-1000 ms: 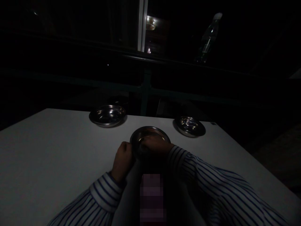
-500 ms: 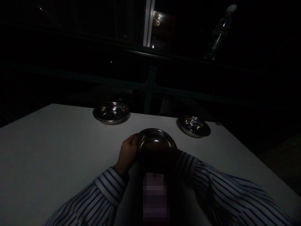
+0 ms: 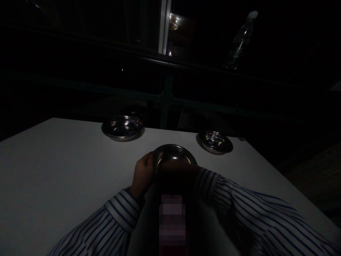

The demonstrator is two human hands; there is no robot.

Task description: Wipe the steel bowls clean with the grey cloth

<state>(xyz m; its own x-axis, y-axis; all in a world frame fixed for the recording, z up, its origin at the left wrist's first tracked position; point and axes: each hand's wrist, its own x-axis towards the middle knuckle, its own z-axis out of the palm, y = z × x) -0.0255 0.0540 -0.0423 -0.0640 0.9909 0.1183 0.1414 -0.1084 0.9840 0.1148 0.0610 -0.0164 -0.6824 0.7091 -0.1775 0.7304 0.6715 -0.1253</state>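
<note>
The scene is very dark. A steel plate (image 3: 173, 156) sits in front of me on the white table (image 3: 58, 167). My left hand (image 3: 143, 173) is curled round the plate's left rim and grips it. My right hand (image 3: 179, 170) lies over the plate's near edge in deep shadow; its fingers cannot be made out. Both arms wear white sleeves with dark stripes.
Two more steel plates stand near the table's far edge, one at the left (image 3: 122, 127) and one at the right (image 3: 215, 141). Behind the table runs a dark railing (image 3: 165, 99). A plastic bottle (image 3: 239, 41) stands on a ledge at the upper right.
My left hand has shifted from beside the plate onto its left rim. My right hand has drawn back from the plate's middle to its near edge.
</note>
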